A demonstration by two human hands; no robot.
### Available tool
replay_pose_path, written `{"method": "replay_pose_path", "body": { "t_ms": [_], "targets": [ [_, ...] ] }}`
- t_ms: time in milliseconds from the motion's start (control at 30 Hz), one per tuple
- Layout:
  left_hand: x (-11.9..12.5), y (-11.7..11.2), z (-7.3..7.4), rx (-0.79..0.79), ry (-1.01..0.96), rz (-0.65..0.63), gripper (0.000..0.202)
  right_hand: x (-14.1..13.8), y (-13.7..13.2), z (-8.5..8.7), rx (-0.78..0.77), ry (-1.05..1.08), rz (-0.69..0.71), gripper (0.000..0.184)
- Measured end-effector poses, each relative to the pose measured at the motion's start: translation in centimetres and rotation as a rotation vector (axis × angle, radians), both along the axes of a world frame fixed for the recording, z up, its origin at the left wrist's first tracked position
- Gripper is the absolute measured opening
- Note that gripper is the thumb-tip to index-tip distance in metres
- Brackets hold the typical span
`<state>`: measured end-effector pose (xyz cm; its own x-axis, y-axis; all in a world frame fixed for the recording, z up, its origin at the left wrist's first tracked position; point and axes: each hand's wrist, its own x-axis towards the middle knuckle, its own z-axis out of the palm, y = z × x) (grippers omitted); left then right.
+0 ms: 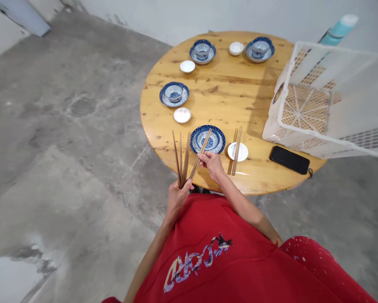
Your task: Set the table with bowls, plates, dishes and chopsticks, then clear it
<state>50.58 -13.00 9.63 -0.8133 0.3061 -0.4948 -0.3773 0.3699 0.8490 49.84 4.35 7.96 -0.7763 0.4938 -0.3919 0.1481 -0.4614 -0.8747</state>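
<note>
My left hand (178, 194) is closed round the lower ends of several wooden chopsticks (185, 158), which fan out upward past the table's near edge. Between its thumb and fingers, my right hand (211, 164) pinches one or two more chopsticks (204, 143); I cannot tell which, and their lower ends reach the left hand. Just beyond the right hand lies a blue-patterned plate (193, 136) with a bowl (207, 141) on it. To the right, a pair of chopsticks (237, 153) rests across a small white dish (244, 152).
Three more plate-and-bowl settings (174, 93) and small white dishes (182, 115) stand around the round wooden table (220, 99). A white plastic basket (329, 141) takes up the right side, with a black phone (289, 160) in front. Behind the basket is a light-blue object (338, 31).
</note>
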Motion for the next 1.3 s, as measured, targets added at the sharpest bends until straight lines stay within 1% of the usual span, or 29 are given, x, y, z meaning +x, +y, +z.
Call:
{"method": "replay_pose_path", "body": {
  "t_ms": [100,233,333,433,533,633,767,833,900,1000,1100,1200,1300],
  "targets": [
    [0.5,-0.4,-0.3,0.029,0.026,0.006,0.036,0.2,-0.5,-0.5,-0.062,0.022,0.026,0.037],
    [0.3,-0.9,-0.7,0.081,-0.048,0.051,0.039,-0.1,-1.2,-0.6,-0.101,0.017,0.066,0.036],
    [-0.8,-1.1,-1.1,0.151,-0.080,0.058,0.039,-0.8,-1.5,-0.3,-0.094,0.013,0.075,0.037],
    [-2.7,-1.4,-1.5,0.196,-0.093,0.041,0.039,-2.0,-1.8,-0.5,-0.078,0.029,0.049,0.036],
    [-5.2,-2.6,-1.9,0.178,-0.113,0.020,0.042,-4.0,-3.0,-1.2,-0.044,0.029,0.025,0.036],
    [-8.7,-4.9,-1.7,0.119,-0.114,-0.023,0.045,-6.8,-5.2,-1.9,-0.037,0.016,-0.015,0.036],
    [-14.2,-9.1,-1.1,0.098,-0.089,-0.062,0.047,-11.1,-8.6,-2.6,-0.032,0.013,-0.101,0.033],
    [-16.9,-11.5,-0.8,0.106,-0.072,-0.081,0.048,-13.1,-9.9,-2.8,-0.022,0.004,-0.178,0.032],
    [-19.4,-13.9,-0.7,0.093,-0.060,-0.085,0.049,-14.8,-10.5,-2.9,-0.007,-0.023,-0.279,0.031],
    [-22.4,-16.9,-0.8,0.059,-0.057,-0.072,0.051,-16.6,-10.4,-2.9,0.026,-0.076,-0.402,0.031],
    [-24.6,-18.8,-1.0,0.059,-0.073,-0.063,0.055,-17.9,-9.3,-2.5,0.068,-0.126,-0.465,0.028],
    [-26.3,-19.4,-1.4,0.067,-0.096,-0.074,0.056,-19.4,-7.6,-1.9,0.113,-0.185,-0.495,0.024],
    [-27.8,-19.1,-1.9,0.076,-0.125,-0.095,0.055,-21.5,-5.3,-1.5,0.169,-0.233,-0.517,0.020]
  ]
}}
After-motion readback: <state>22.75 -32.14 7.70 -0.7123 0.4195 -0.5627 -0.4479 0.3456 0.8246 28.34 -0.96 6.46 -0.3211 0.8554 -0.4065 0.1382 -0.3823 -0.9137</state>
